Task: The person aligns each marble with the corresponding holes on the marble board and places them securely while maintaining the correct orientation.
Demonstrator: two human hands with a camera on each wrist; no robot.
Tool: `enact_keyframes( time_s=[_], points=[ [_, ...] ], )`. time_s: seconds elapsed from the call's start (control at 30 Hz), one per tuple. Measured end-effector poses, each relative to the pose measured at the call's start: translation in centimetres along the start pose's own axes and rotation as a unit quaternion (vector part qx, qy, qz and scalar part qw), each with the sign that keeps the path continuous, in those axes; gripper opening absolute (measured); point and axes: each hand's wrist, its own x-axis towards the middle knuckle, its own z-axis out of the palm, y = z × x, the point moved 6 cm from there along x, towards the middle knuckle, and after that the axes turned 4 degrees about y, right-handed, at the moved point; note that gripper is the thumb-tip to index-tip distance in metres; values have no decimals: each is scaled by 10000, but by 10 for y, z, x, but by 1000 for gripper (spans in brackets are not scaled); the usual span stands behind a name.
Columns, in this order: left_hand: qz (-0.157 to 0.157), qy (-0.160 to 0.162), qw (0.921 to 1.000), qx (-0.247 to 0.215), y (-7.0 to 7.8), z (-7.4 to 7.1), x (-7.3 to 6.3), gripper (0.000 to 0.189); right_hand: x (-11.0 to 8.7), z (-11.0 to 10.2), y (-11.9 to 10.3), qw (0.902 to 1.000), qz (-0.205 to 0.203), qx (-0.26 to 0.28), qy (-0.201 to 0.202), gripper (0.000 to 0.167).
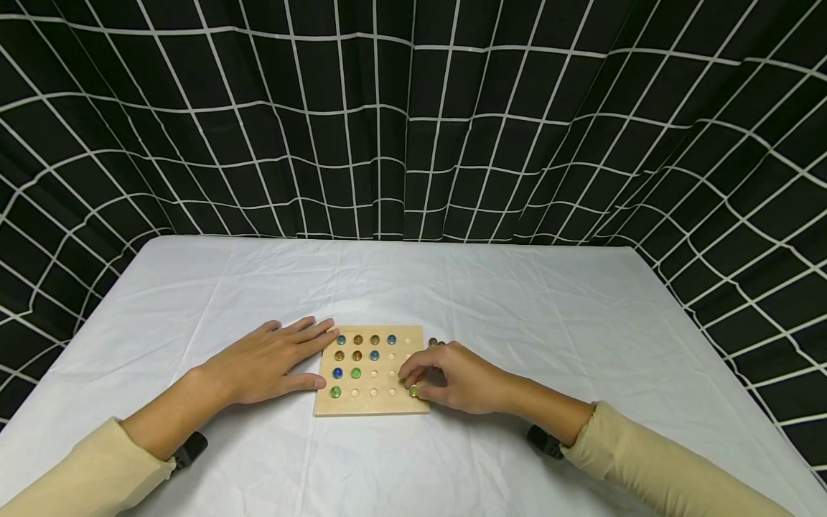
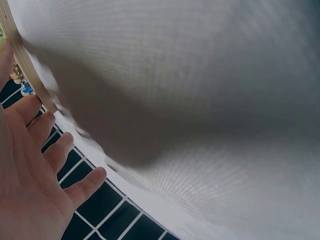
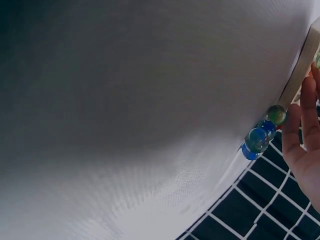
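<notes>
A light wooden board [image 1: 371, 407] with rows of round hollows lies on the table. Glass marbles fill several hollows toward its left and far side, among them a dark blue marble [image 1: 337, 373], a green marble [image 1: 335, 392] and an amber one [image 1: 358, 339]. My left hand [image 1: 274, 362] rests with spread, straight fingers at the board's left edge, thumb and fingertips touching it. Over the near right corner, my right hand [image 1: 461, 377] pinches a yellow-green marble [image 1: 413, 390] between thumb and fingers. Whether that marble sits in its hollow is hidden.
Several loose marbles [image 3: 257, 140] lie just past the board's right side, partly behind my right hand in the head view. A white cloth [image 1: 517, 301] covers the table. A black curtain with white grid lines [image 1: 400, 129] hangs behind and at both sides.
</notes>
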Motion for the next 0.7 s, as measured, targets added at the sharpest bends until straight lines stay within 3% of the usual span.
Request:
enact_keyframes(
  time_s=[0.37, 0.7],
  points=[
    [44, 69, 10000, 13, 0, 0, 0, 76, -5, -14, 0, 9998, 118, 84, 140, 26],
    [75, 91, 9999, 16, 0, 0, -1, 76, -17, -45, 28, 9970, 317, -62, 705, 29]
  ],
)
